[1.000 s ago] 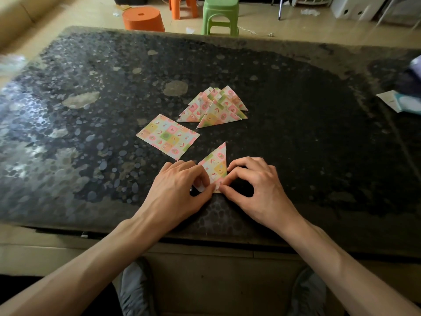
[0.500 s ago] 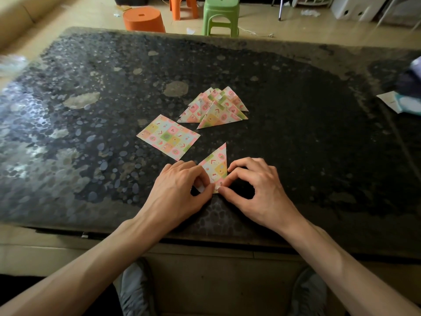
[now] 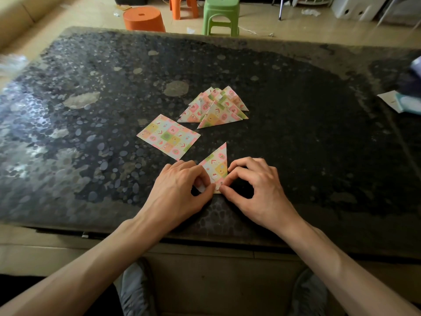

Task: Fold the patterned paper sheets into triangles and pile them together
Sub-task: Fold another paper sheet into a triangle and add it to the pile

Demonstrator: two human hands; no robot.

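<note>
A patterned sheet folded into a triangle (image 3: 217,166) lies on the dark table near its front edge, its tip pointing away from me. My left hand (image 3: 180,190) pinches its near left corner with curled fingers. My right hand (image 3: 257,190) pinches the near right corner between thumb and forefinger. A flat unfolded patterned square (image 3: 168,136) lies just beyond my left hand. Farther back sits a pile of several folded triangles (image 3: 216,108), fanned and overlapping.
The dark pebble-patterned table (image 3: 307,137) stretches wide on both sides. White and blue papers (image 3: 396,101) lie at its right edge. Beyond the far edge stand an orange stool (image 3: 144,19) and a green stool (image 3: 221,14).
Almost nothing has moved. Both hands stay on the triangle's near corners, with only slight finger shifts along its lower edge.
</note>
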